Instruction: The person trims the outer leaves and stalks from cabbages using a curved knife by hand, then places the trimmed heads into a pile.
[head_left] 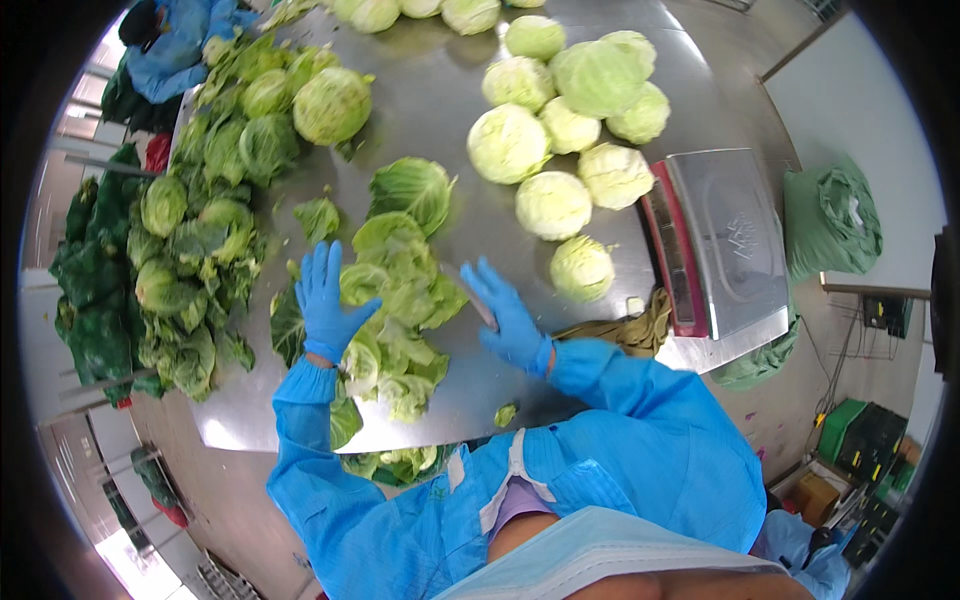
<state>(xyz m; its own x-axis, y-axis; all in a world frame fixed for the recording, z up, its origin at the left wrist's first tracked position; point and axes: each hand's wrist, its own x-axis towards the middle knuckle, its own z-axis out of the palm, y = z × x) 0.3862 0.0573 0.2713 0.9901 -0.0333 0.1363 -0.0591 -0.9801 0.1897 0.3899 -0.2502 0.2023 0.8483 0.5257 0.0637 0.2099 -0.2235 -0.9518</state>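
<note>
My left hand (328,305), in a blue glove, is spread open beside a pile of loose pale-green cabbage leaves (395,300) on the steel table (480,395). My right hand (510,325), also gloved, holds a knife (482,307) to the right of those leaves, its blade pointing up and left. A larger darker green leaf (410,195) lies above the pile. Several trimmed cabbages, one of them (580,268) just beyond my right hand, sit at the upper right of the table.
Untrimmed cabbages (160,210) are heaped on the left. A scale (725,240) and an olive cloth (630,325) lie on the right. Green sacks (830,220) stand beyond the table. A co-worker in blue (165,60) is at the upper left; crates (860,440) are at the lower right.
</note>
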